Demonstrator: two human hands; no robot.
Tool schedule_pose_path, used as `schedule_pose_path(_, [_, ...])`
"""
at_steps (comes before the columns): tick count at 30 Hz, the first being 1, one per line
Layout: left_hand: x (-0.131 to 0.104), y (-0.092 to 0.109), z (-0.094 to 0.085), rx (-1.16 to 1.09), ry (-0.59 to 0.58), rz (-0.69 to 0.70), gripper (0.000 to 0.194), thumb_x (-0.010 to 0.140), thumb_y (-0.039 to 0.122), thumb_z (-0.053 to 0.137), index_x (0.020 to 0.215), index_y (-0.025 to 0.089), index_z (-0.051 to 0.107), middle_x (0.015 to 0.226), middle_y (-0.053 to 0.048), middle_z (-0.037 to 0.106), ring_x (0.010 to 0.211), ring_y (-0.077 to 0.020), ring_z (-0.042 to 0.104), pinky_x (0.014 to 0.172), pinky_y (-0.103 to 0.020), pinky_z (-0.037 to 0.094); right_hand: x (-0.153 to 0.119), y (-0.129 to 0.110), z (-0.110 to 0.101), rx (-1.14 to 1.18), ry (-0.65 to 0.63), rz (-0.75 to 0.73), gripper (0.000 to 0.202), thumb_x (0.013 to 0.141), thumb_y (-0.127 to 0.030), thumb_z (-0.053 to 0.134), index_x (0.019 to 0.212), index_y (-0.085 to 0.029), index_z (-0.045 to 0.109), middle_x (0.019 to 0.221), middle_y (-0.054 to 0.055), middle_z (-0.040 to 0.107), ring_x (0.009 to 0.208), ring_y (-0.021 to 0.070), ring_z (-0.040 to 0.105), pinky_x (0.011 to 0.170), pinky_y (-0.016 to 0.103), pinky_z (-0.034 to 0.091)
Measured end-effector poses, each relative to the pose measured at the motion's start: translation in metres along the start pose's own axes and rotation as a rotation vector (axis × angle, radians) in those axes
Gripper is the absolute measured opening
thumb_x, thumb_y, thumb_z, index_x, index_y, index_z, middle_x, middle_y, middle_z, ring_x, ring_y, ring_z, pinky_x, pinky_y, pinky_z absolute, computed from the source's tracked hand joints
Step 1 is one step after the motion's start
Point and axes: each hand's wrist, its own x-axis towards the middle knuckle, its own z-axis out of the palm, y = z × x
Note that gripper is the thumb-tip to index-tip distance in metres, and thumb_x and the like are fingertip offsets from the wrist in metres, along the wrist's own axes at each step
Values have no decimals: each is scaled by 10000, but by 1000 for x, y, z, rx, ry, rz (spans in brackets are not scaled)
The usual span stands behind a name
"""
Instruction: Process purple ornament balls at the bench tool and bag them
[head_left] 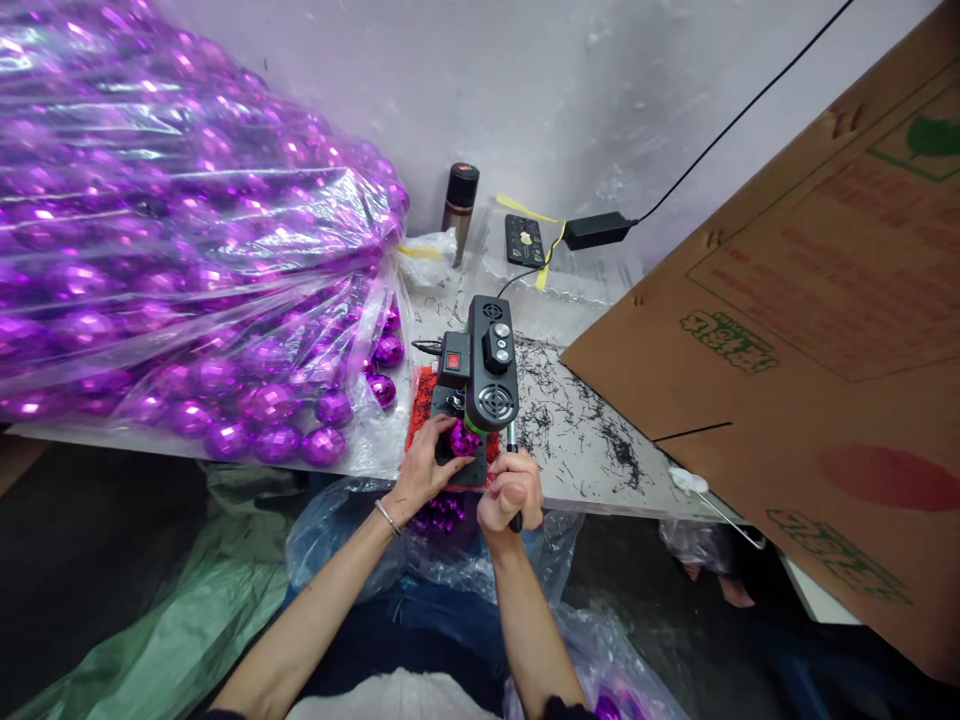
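A small black bench press machine with a red switch stands on a red mat at the table's front edge. Under its head sits a shiny purple faceted ball. My left hand has its thumb and fingers closed around that ball from the left. My right hand is wrapped round the machine's lever, whose black end shows below the fist. More purple balls lie in clear plastic on my lap, just beneath the table edge.
A large clear bag of purple balls fills the left of the table, with a few loose balls beside it. Black scraps litter the right side. Behind stand a flask, a phone and a power adapter. A cardboard box leans at right.
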Motion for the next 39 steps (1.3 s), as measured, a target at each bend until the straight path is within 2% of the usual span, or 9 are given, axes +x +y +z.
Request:
schedule_pose_path(12, [-3,-4,7,-17,19,30,606,907,409,900,1419,238,622,1411,-147,721,1352,-344,712,1126,-525,599,-10,6,-9,3,-77,72,452,1151,-334,363,730,-247,503,740,-33,581,640,136,592,811,387,574])
schedule_pose_path(18, [-2,-3,8,-42,8,24,603,905,378,901,1420,238,621,1425,-148,715,1371,-346,704,1143,-537,593,-15,9,-8,67,-60,129,456,1156,-349,342,741,-247,501,752,-29,562,642,141,589,742,367,542])
schedule_pose_path(22, [0,-2,9,-46,-6,24,611,905,369,898,1432,238,616,1434,-151,708,1387,-349,694,1152,-548,589,-17,12,-7,33,-87,41,462,1152,-311,368,712,-237,492,745,-35,580,638,131,623,787,377,566])
schedule_pose_path(25, [3,-3,10,-49,-6,17,632,890,383,914,1426,235,614,1441,-157,700,1385,-352,696,1152,-550,592,-4,5,-7,49,-46,43,484,1148,-288,386,674,-233,464,704,-44,564,603,116,592,752,348,547])
schedule_pose_path(29, [-1,-1,9,-43,-6,52,620,906,365,897,1429,227,593,1432,-167,701,1379,-349,702,1135,-545,609,36,-18,-9,94,-42,197,455,1116,-229,480,662,-229,496,657,-37,554,612,119,571,595,285,428])
schedule_pose_path(33, [-27,14,-5,59,-80,173,557,999,285,757,1509,240,538,1487,-175,675,1436,-335,664,1209,-597,550,64,-32,-12,96,-85,242,458,1100,-241,536,644,-231,503,610,-43,506,621,131,575,580,287,409])
schedule_pose_path(35, [-35,23,-19,129,-101,235,620,1011,371,740,1564,220,503,1573,-211,619,1498,-364,607,1241,-630,510,63,-31,-13,82,-101,196,462,1101,-237,527,640,-229,501,606,-42,511,625,132,581,589,288,408])
schedule_pose_path(37, [-25,28,-40,193,-61,246,685,1027,499,704,1599,191,486,1644,-240,560,1536,-387,562,1239,-625,507,56,-28,-12,66,-106,148,459,1103,-224,508,645,-228,505,609,-41,526,620,129,580,593,289,404])
schedule_pose_path(39, [5,28,-64,265,29,183,569,1090,503,585,1556,177,550,1597,-230,615,1483,-368,609,1207,-585,536,49,-26,-11,57,-95,116,461,1105,-218,495,644,-230,502,598,-44,515,615,132,582,596,293,406])
